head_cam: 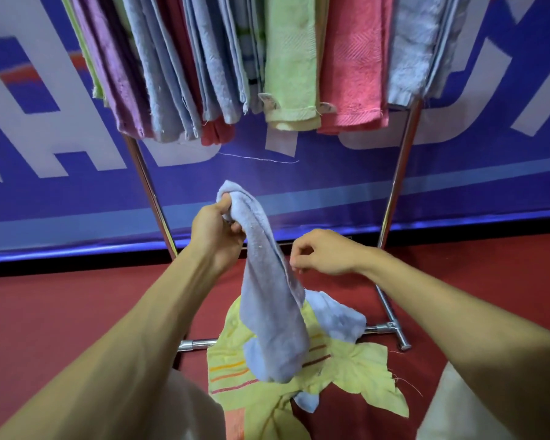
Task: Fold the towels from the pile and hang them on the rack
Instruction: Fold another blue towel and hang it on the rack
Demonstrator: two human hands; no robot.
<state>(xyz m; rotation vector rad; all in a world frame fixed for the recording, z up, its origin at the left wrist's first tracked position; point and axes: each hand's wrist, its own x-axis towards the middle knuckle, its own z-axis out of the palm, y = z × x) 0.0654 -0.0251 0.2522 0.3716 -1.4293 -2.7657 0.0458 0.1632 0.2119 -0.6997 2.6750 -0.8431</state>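
**Blue towel lifted, one end in the left hand**

The left hand (216, 236) grips the bunched top end of the blue towel (267, 300), fingers and thumb curled tight round it. The cloth hangs straight down, and its lower end touches the pile (356, 369) on the red floor (45, 312) at the rack's (400, 173) bottom bar. The right hand (324, 252) is just beside the towel's right edge, its fingertips (294, 263) drawn narrowly together (whether they pinch the edge I cannot tell). Folded towels (353, 74) hang along the rack's top.
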